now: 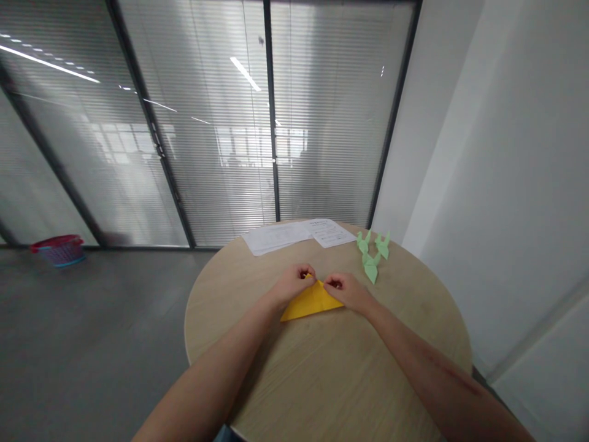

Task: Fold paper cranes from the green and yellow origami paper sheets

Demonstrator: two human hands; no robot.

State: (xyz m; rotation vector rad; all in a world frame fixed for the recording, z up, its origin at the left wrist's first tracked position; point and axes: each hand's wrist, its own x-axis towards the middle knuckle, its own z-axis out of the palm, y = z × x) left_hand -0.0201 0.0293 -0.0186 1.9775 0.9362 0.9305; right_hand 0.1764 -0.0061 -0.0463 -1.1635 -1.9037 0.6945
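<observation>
A sheet of yellow paper, folded into a triangle, is between my hands over the middle of the round table. Its long edge faces me and its peak points away. My left hand pinches the paper near the peak, on the left slope. On the right slope, the fingers of my right hand are closed on the paper too. Creases show on its surface. Just beyond my right hand stand three folded light-green paper cranes, grouped close together.
White printed sheets overlap at the far edge of the wooden table. A glass partition with blinds rises behind it, and a white wall stands at the right. A red and blue basket sits on the floor at the left.
</observation>
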